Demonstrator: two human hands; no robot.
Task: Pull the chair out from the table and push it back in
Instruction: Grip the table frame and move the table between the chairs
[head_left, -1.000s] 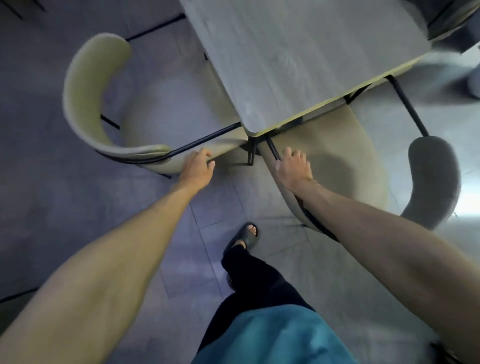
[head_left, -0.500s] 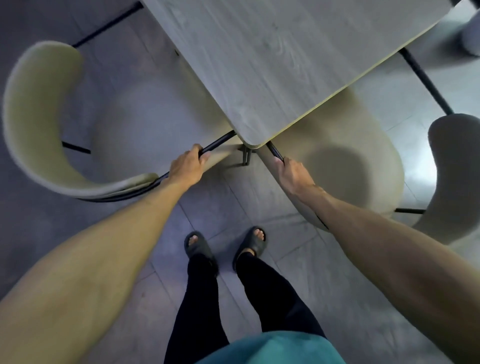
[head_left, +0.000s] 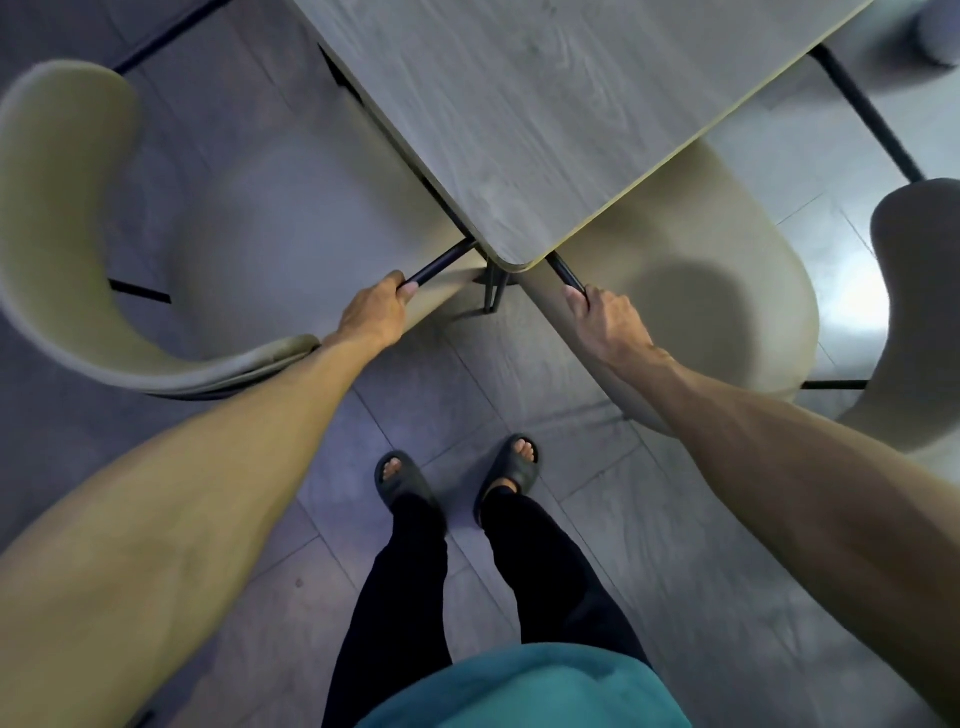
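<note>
- Head view: I see the left hand (head_left: 375, 314) curled shut around the black metal arm rail (head_left: 438, 265) of the left chair (head_left: 62, 249), its fingers (head_left: 404, 292) wrapped over the bar just beside the table corner.
- The right hand (head_left: 605, 322) is likewise closed around the black rail (head_left: 565, 274) of the right chair (head_left: 727, 291), thumb lying along the bar.
- The left chair stands at the table's left side, its seat partly under the tabletop and its curved backrest well out to the left.
- The right chair sits at the table's right side, seat partly tucked beneath the edge, backrest far right.
- The grey wood-grain table (head_left: 545, 114) points its rounded corner between my two hands.
- Below, two feet in dark sandals (head_left: 511, 465) stand on the grey tiled floor (head_left: 649, 519).
</note>
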